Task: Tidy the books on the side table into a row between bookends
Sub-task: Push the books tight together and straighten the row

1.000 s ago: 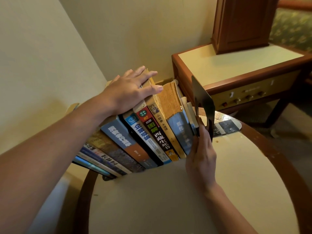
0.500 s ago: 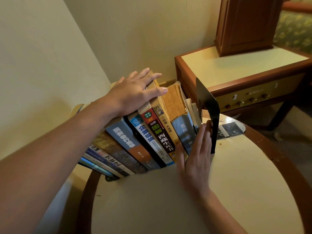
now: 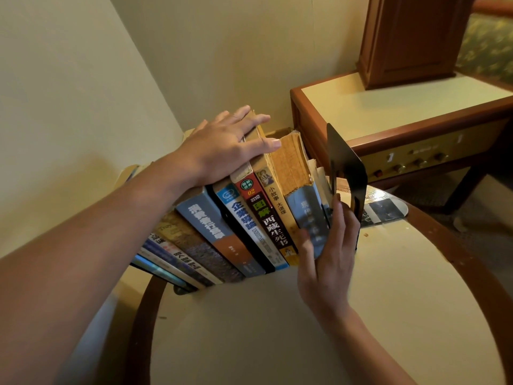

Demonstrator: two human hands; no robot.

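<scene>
A row of books stands spine-out on the round side table, all leaning to the left. My left hand lies flat on the top edges of the middle books, fingers straight. A black metal bookend stands upright at the row's right end, beside some thin, worn books. My right hand is at that end. Its straight fingers lie along the bookend's inner side and its thumb touches the blue spine of the thick yellowed book. A dark piece shows under the leftmost books.
A glossy magazine lies flat on the table behind the bookend. A wooden bedside cabinet with a wooden box on it stands close at the right. Walls close in the corner behind and left of the books.
My right hand let go of the bookend's lower edge and laid its fingers flat between the last books and the bookend, which now stands nearer to upright. My left hand stayed on the book tops.
</scene>
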